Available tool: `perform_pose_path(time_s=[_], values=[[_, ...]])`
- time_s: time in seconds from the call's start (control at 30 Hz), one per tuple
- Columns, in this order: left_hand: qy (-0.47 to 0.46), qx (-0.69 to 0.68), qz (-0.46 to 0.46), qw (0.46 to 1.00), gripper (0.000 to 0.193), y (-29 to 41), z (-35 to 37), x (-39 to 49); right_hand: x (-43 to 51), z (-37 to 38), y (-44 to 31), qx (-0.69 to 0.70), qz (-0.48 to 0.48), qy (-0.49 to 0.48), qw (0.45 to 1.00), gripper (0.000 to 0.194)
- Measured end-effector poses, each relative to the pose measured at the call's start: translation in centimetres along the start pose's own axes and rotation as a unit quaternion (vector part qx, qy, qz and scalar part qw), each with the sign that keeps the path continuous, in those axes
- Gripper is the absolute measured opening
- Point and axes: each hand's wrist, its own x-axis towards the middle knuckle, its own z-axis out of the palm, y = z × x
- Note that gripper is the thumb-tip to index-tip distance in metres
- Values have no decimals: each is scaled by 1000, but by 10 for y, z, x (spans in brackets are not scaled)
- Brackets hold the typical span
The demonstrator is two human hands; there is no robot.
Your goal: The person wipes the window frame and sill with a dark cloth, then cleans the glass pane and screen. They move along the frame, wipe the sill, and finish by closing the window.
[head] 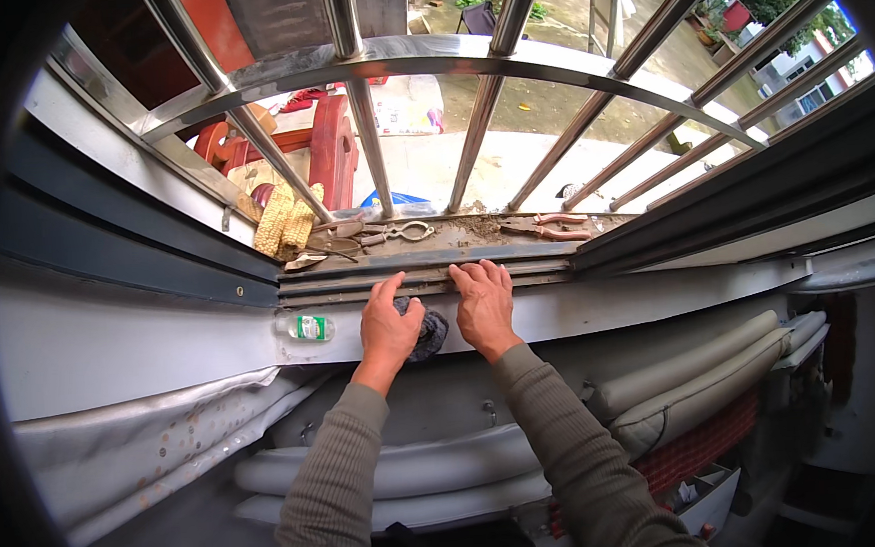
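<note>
My left hand [390, 327] is at the inner edge of a sliding window track [423, 278], index finger and thumb apart. Just beside its thumb, a dark grey fuzzy cloth [431, 335] lies bunched on the white sill [545, 308], partly covered by the hand. Fingertips of my right hand [484, 304] touch the track a short way to the right, slightly bent and spread, with nothing visible in them. Dirt streaks the track's grooves. A small clear bottle [309, 328] with a green label lies on its side at the sill's left end.
Steel window bars [369, 135] stand beyond the track. On the dirty outer ledge lie corn cobs [284, 219], pliers [547, 226] and more hand tools [397, 233]. Dark window frames flank both sides. Below the sill are a pale padded headboard [396, 464] and a patterned curtain [170, 440].
</note>
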Motion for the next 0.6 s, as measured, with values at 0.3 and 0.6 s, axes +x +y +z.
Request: perform_pose_path(time_s=[0.3,0.6], values=[[-91,59,-1,994,60,2,4,18,7,4,-5,-132,8,-75,988,37],[70,-150,-173,971,35,-16,-24,-6,-22,-31,-31,280,160,-93,942,45]])
